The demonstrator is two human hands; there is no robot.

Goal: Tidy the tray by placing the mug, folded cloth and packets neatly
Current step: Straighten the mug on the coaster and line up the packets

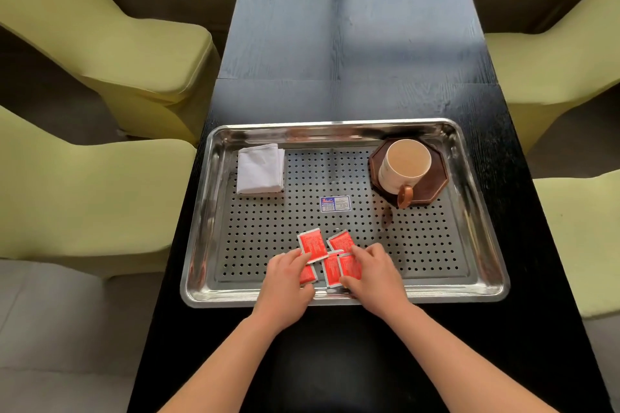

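Left hand point(288, 280) and right hand point(374, 275) close together, fingers curled on red packets point(313, 246); perforated steel tray point(335, 132), sticker point(335, 203) (print illegible).

Head view under soft, even light. Pale window-like reflections lie across the far half of the black table point(352, 27), whose near end falls dark. The polished rim of the tray point(335, 131) carries bright streaks of glare. Shadows are faint and short, visible beside the folded cloth point(260, 171) and the mug point(389, 179). Wide-angle distortion bows the table edges and the chairs point(110, 54) at the margins. Focus is slightly soft throughout; print on the red packets point(313, 246) is unreadable.
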